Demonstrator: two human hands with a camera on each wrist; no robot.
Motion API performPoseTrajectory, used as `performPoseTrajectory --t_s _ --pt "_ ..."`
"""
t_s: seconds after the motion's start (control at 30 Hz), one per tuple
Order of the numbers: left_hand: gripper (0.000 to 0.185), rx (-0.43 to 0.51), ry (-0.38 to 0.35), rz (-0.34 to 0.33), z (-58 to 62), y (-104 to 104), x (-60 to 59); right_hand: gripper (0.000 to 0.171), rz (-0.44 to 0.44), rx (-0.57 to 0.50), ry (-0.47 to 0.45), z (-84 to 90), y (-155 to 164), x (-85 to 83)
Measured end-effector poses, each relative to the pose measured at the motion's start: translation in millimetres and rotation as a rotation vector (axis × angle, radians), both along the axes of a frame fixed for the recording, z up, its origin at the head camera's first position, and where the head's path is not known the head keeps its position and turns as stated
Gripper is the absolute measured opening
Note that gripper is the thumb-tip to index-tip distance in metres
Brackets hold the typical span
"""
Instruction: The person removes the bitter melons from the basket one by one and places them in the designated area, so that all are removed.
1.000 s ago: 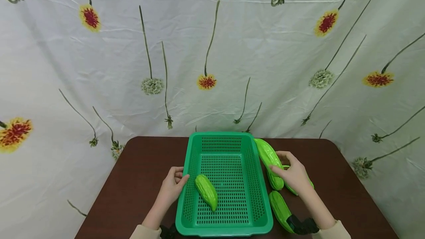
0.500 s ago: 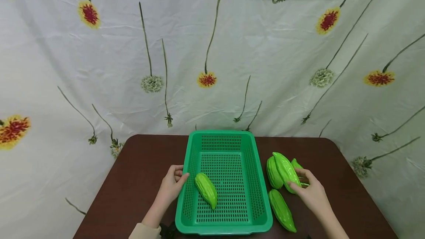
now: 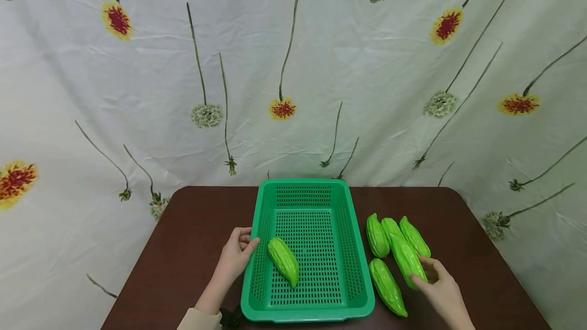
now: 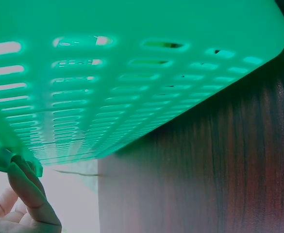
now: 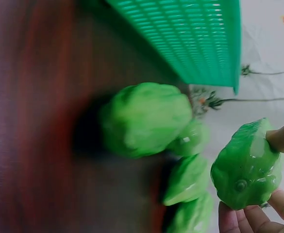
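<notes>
the right hand [image 3: 441, 289] has its fingers [image 5: 280, 138] curled round the near end of a gourd [image 3: 406, 258], beside the basket [image 3: 353, 248] on the worktop [image 3: 192, 228]. best to grip it nearer the middle, so it stays level. it is glossy, bumpy and green. the left hand [image 3: 235, 257] pinches the basket's left rim.

My right wrist view blurs the gourds [image 5: 146, 119] beyond my fingers [image 5: 280, 138]; the frame edge crops my palm.
</notes>
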State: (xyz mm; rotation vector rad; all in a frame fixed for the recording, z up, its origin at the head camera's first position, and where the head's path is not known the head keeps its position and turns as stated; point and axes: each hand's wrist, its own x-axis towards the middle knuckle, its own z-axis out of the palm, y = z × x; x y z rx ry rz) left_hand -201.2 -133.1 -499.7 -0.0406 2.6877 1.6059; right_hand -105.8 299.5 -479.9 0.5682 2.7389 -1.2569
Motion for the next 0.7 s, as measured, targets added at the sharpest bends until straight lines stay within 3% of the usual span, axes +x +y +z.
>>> performPoseTrajectory --t_s 0.3,0.7 --pt "0.04 -0.002 0.007 -0.008 1.1 -1 -0.3 0.08 -0.032 -0.023 -0.072 -25.3 9 7.9" --pt "0.04 -0.003 0.003 -0.013 2.4 -1 0.3 0.087 -0.046 -0.018 -0.152 -45.8 16 12.7"
